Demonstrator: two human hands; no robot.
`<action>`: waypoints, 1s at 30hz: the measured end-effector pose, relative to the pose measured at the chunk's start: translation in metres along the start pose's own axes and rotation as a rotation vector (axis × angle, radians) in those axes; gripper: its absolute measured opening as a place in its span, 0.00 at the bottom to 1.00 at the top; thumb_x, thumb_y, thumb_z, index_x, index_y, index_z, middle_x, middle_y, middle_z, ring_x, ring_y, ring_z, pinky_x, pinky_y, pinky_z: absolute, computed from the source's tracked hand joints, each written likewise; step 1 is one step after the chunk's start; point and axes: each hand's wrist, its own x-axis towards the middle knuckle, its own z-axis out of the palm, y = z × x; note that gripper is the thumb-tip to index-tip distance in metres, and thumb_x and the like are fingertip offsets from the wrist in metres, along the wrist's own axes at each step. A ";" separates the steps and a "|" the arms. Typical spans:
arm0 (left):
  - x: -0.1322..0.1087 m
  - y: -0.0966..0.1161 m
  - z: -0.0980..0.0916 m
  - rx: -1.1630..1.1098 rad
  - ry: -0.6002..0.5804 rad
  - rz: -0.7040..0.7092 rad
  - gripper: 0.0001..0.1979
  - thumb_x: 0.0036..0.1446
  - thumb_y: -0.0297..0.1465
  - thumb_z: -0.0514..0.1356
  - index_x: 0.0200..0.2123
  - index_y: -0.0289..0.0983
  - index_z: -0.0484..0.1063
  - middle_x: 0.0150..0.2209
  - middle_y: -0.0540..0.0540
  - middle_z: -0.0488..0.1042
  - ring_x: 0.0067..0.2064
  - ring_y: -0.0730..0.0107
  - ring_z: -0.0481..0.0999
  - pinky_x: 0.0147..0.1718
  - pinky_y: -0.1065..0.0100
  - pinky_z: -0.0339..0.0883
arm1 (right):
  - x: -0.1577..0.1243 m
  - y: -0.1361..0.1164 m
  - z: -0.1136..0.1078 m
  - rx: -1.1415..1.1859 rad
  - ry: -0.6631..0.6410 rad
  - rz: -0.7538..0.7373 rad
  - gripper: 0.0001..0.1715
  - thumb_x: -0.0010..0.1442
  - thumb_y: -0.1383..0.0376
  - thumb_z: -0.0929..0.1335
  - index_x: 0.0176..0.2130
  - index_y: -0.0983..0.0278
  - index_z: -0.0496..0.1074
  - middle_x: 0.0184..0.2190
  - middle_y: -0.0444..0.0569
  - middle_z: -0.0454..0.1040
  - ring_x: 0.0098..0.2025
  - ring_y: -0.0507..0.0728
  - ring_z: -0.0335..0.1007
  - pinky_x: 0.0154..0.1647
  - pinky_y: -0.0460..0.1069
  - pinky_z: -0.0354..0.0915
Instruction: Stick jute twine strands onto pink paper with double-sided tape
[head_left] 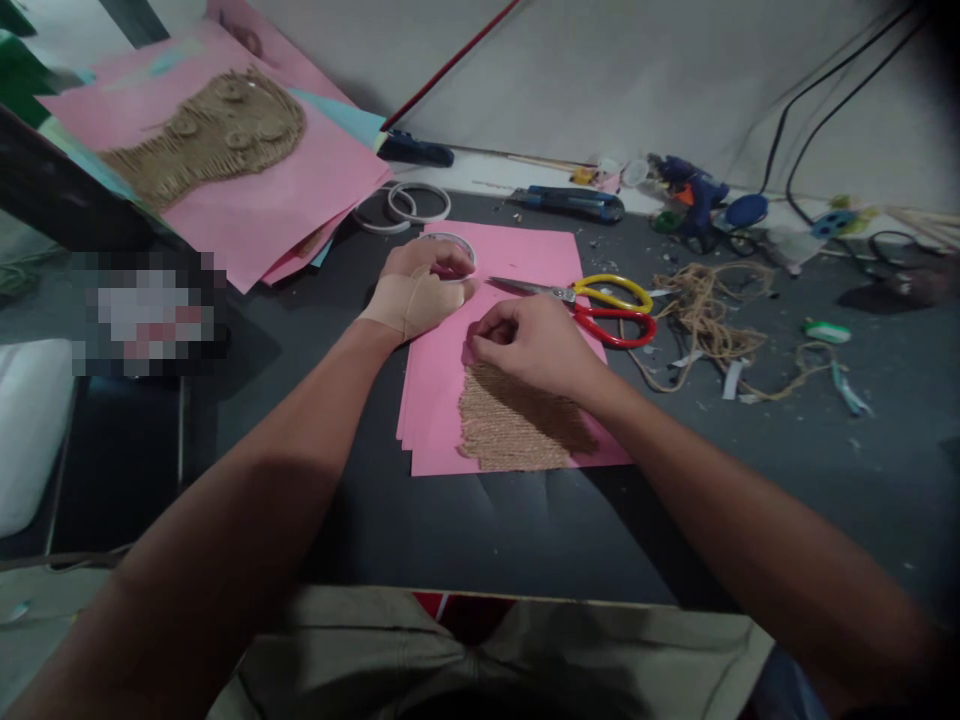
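My left hand (424, 285), with a beige bandage (401, 307) around the wrist, rests on a pink paper sheet (435, 400). Its fingers curl over a roll of clear tape (450, 240), which is partly hidden. My right hand (532, 345) pinches its fingertips together just above a patch of coiled jute twine (517, 425) glued to the sheet. I cannot see anything clearly between those fingers. Scissors (577, 305) with yellow and red handles lie to the right of both hands, their blades pointing toward my left hand.
A twine-covered shape on pink sheets (202, 140) lies at the far left. Tape rolls (409, 205), a blue glue gun (694, 190), a blue-handled utility knife (570, 203), tangled twine (712, 320), scattered scraps and black cables (810, 125) surround the dark table (517, 530).
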 end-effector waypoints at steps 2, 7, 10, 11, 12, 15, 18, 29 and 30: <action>0.000 0.001 0.000 0.008 -0.001 -0.012 0.06 0.50 0.30 0.65 0.34 0.39 0.80 0.39 0.47 0.83 0.40 0.66 0.81 0.47 0.65 0.76 | 0.000 0.000 0.000 -0.010 0.002 0.003 0.08 0.53 0.65 0.71 0.32 0.65 0.83 0.26 0.47 0.80 0.27 0.53 0.70 0.30 0.50 0.60; 0.000 0.002 -0.001 0.012 -0.009 -0.028 0.06 0.50 0.29 0.65 0.34 0.40 0.80 0.39 0.48 0.83 0.40 0.66 0.81 0.47 0.65 0.76 | 0.000 -0.001 0.000 0.002 0.001 0.003 0.08 0.53 0.65 0.71 0.32 0.65 0.82 0.25 0.47 0.79 0.26 0.53 0.70 0.29 0.50 0.59; 0.000 0.001 0.000 0.000 0.002 -0.013 0.05 0.50 0.28 0.65 0.33 0.40 0.80 0.38 0.49 0.83 0.39 0.67 0.80 0.46 0.66 0.76 | 0.000 -0.001 0.000 0.005 -0.003 0.004 0.08 0.53 0.66 0.71 0.31 0.64 0.82 0.25 0.47 0.79 0.26 0.53 0.70 0.28 0.51 0.58; 0.000 0.000 0.000 -0.007 0.002 -0.006 0.05 0.50 0.28 0.65 0.33 0.39 0.80 0.38 0.49 0.83 0.39 0.67 0.80 0.46 0.66 0.76 | 0.000 -0.001 0.000 0.005 -0.005 0.004 0.08 0.53 0.66 0.70 0.31 0.65 0.82 0.25 0.47 0.79 0.26 0.53 0.70 0.28 0.51 0.58; 0.000 0.000 0.000 -0.012 0.000 -0.001 0.05 0.50 0.28 0.65 0.33 0.39 0.80 0.38 0.48 0.83 0.39 0.68 0.80 0.46 0.66 0.76 | 0.000 0.000 0.000 0.007 -0.006 0.004 0.08 0.53 0.67 0.70 0.31 0.65 0.82 0.25 0.47 0.79 0.26 0.53 0.70 0.29 0.50 0.58; 0.000 -0.001 0.000 -0.011 -0.002 0.001 0.05 0.50 0.28 0.65 0.33 0.39 0.80 0.38 0.49 0.83 0.39 0.68 0.80 0.45 0.66 0.76 | 0.000 0.001 -0.001 0.019 -0.008 -0.009 0.08 0.53 0.67 0.70 0.31 0.65 0.82 0.26 0.47 0.80 0.27 0.53 0.71 0.29 0.50 0.60; 0.000 -0.001 0.000 -0.014 0.008 0.003 0.05 0.50 0.28 0.65 0.33 0.39 0.80 0.38 0.48 0.83 0.39 0.67 0.81 0.46 0.66 0.76 | 0.000 0.001 -0.001 0.021 -0.017 -0.022 0.09 0.53 0.67 0.70 0.31 0.65 0.82 0.27 0.47 0.80 0.27 0.53 0.71 0.30 0.50 0.60; 0.002 -0.005 0.000 -0.002 -0.014 0.026 0.06 0.50 0.28 0.65 0.33 0.39 0.80 0.38 0.49 0.84 0.39 0.68 0.81 0.45 0.67 0.75 | 0.000 0.001 0.000 -0.026 0.008 -0.040 0.10 0.53 0.67 0.70 0.32 0.65 0.83 0.26 0.48 0.79 0.26 0.53 0.69 0.28 0.50 0.59; 0.002 -0.005 0.000 0.005 -0.015 0.026 0.06 0.50 0.29 0.65 0.34 0.39 0.80 0.38 0.49 0.84 0.39 0.68 0.81 0.45 0.67 0.75 | 0.000 0.001 0.000 -0.035 0.011 -0.040 0.10 0.54 0.66 0.70 0.33 0.65 0.83 0.26 0.48 0.79 0.26 0.53 0.69 0.28 0.50 0.59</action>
